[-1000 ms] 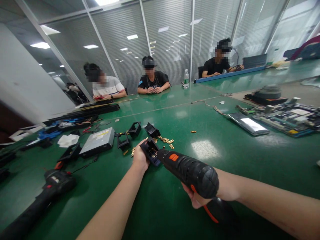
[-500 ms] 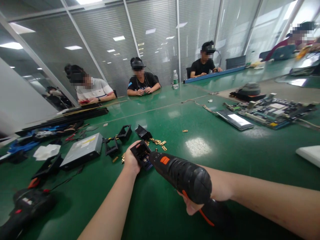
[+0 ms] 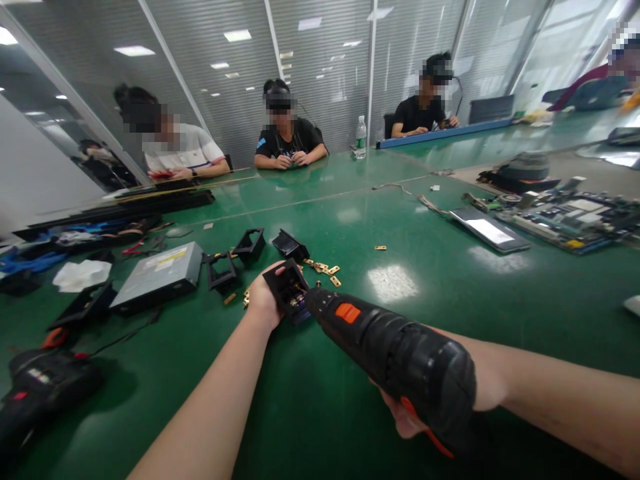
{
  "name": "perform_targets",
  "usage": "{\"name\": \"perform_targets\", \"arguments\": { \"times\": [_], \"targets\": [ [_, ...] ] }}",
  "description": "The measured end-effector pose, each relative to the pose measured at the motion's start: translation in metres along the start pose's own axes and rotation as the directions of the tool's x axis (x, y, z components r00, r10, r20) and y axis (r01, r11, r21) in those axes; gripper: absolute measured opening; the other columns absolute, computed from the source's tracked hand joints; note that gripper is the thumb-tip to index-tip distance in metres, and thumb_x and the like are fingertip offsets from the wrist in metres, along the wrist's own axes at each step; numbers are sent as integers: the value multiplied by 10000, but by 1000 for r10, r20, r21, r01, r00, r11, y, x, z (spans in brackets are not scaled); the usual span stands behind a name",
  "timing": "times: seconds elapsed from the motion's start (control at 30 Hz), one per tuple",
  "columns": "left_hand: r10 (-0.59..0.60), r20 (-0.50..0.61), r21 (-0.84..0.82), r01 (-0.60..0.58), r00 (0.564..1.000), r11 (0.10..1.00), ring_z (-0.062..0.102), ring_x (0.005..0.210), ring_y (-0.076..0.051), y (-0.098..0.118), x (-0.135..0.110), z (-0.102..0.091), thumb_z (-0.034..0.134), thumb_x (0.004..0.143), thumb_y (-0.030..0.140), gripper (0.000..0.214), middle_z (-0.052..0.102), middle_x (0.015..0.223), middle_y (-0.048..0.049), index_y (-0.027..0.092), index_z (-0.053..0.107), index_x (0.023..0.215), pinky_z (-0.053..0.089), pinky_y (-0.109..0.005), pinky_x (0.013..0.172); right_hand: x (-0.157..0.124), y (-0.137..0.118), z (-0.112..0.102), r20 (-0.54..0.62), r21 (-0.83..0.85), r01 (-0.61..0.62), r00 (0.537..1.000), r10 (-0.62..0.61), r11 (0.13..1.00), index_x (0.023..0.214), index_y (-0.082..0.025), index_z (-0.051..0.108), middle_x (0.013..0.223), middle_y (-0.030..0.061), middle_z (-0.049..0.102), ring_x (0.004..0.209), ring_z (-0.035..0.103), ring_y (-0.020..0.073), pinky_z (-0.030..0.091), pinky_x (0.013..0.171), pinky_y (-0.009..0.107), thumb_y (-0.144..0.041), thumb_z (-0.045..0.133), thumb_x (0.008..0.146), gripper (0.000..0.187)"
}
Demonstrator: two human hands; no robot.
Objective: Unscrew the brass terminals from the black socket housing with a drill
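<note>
My left hand [image 3: 261,300] is closed around a small black plastic housing [image 3: 287,291] with metal parts inside, held on the green table [image 3: 320,220]. My right hand [image 3: 407,413] grips a black electric screwdriver with an orange switch [image 3: 395,353]. Its tip points into the housing. Small brass plates [image 3: 325,270] lie scattered just beyond the housing. More black plastic housings [image 3: 235,257] rest to the left.
A grey disc drive [image 3: 157,277] lies at left, with a second black power tool [image 3: 35,390] near the front left edge. Circuit boards [image 3: 565,217] and a flat silver panel [image 3: 490,230] sit at right. Other people sit at the far side. A water bottle [image 3: 361,138] stands there.
The camera view shifted slightly. The screwdriver has come closer to the camera, its tip staying at the housing in my left hand.
</note>
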State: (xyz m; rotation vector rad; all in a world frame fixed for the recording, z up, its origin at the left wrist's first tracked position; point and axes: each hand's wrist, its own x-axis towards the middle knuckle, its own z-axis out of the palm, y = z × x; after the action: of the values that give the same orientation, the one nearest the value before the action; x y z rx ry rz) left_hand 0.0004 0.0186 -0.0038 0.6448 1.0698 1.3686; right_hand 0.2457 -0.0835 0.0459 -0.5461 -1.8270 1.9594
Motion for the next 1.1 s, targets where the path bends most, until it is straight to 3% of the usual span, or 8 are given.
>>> {"name": "perform_targets", "arguments": {
  "times": [0.2,0.47,0.73,0.97,1.1],
  "targets": [
    [-15,-12,-48,14,1000,999,640,583,-237,-1,2,0,539,687,238,233,661,670,-81,123,660,849,522,-374,569,1,-7,-1,-16,-89,-6,1000,4,996,679,-142,609,660,-40,597,655,564,113,472,672,244,-182,808,626,210],
    [-33,9,-13,34,999,999,634,568,-232,0,2,-2,541,711,268,218,660,657,-92,114,677,783,526,-370,547,3,-5,-1,-6,-37,23,1000,-23,999,722,-139,632,689,-39,616,697,592,119,487,755,271,-167,810,630,202],
    [-54,53,-2,55,997,998,638,589,-228,-1,4,-6,543,710,281,223,662,664,-96,117,688,757,527,-360,569,2,-4,-1,0,-36,-19,1000,19,999,726,-138,622,681,-39,622,659,590,112,475,670,238,-209,831,633,239],
    [-74,71,-8,75,995,997,639,592,-224,0,3,-6,531,726,280,228,661,662,-100,117,688,746,530,-358,580,1,-3,-3,8,-77,63,998,-63,995,719,-134,641,706,-51,602,653,541,94,471,675,215,-74,807,614,205],
    [-62,87,-11,63,994,998,641,598,-232,-1,4,-7,534,723,278,231,663,668,-102,112,690,756,530,-364,584,0,-7,-1,-22,-32,12,1000,-13,999,723,-131,644,715,-31,624,691,551,125,475,679,239,-109,835,581,238]
  ]
}}
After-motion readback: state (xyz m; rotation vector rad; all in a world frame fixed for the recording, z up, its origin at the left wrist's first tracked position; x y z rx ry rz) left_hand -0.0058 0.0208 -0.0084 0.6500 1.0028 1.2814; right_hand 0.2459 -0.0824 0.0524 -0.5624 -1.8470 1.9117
